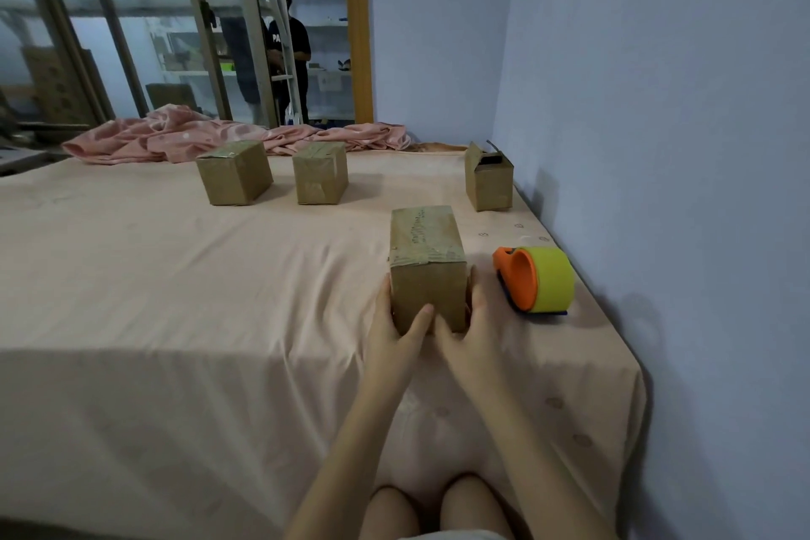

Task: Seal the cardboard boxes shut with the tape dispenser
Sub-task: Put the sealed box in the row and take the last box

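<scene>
Both hands — left (pixel 396 327), right (pixel 467 327) — clasp the near taped box (pixel 427 267); tape dispenser (pixel 534 278) lies just right, untouched.

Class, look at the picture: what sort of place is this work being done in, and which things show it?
Probably a bedroom used for packing: a bed sheet as work surface, a crumpled pink blanket, and storage shelves beyond the glass.

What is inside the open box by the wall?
The open box shows only a dark opening under raised flaps; its contents cannot be seen. The wall stands right behind it.
</scene>
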The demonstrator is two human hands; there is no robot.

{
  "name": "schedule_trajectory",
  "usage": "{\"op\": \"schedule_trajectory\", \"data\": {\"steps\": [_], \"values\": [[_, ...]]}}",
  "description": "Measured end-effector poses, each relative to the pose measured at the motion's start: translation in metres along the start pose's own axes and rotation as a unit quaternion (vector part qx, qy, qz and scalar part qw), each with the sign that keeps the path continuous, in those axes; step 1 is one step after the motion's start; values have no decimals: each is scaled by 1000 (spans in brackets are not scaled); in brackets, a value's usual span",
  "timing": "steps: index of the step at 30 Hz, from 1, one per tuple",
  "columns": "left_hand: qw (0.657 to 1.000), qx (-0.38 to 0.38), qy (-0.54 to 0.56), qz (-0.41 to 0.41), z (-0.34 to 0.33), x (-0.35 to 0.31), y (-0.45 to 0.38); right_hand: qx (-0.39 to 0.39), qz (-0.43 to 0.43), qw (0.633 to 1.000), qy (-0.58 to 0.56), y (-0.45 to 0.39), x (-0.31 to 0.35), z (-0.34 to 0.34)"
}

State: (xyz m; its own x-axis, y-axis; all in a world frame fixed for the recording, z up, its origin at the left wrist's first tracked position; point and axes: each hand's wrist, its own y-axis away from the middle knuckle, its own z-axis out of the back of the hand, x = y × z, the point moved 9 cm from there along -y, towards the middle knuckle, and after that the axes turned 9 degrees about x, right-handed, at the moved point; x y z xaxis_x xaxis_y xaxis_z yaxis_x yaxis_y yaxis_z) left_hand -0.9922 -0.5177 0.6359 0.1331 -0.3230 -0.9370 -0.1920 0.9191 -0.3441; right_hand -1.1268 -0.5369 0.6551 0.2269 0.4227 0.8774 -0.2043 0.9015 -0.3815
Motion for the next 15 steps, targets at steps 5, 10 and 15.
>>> {"op": "schedule_trajectory", "data": {"steps": [5,10,15], "values": [[1000,-21,-14,1,9,0,-11,-13,-21,999,40,-9,-5,-2],[999,-32,-16,-10,15,-17,-49,-21,1,998,67,-49,17,1],[999,-22,-18,-22,25,-35,-121,-12,-5,999,49,-117,28,-1]]}}
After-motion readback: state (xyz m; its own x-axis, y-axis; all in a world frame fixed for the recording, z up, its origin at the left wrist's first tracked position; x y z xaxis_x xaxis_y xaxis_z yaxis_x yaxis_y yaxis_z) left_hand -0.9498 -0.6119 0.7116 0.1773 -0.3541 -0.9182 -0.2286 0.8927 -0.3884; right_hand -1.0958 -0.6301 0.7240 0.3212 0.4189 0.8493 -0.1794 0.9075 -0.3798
